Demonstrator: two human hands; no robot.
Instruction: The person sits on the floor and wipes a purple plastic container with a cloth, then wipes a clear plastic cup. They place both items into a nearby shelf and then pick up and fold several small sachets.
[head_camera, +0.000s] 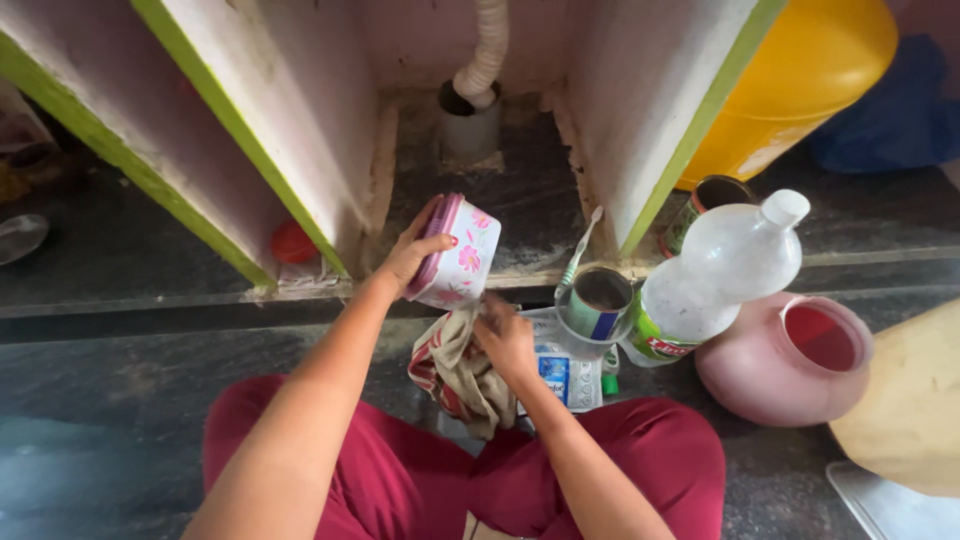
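My left hand (412, 252) grips a small white box with pink flowers and a purple lid (463, 254), held tilted above the dark floor. Just below it my right hand (506, 340) clutches a crumpled cream and red cloth (458, 372), pressed against the underside of the box. Both arms reach out over my legs in dark red trousers (395, 478).
To the right stand a small tin with a toothbrush (597, 300), a clear plastic bottle (718, 277), a pink pot (790, 360) and a yellow container (800, 80). A white packet (565, 375) lies beneath my right hand. A grey pipe (470, 120) sits in the open alcove ahead.
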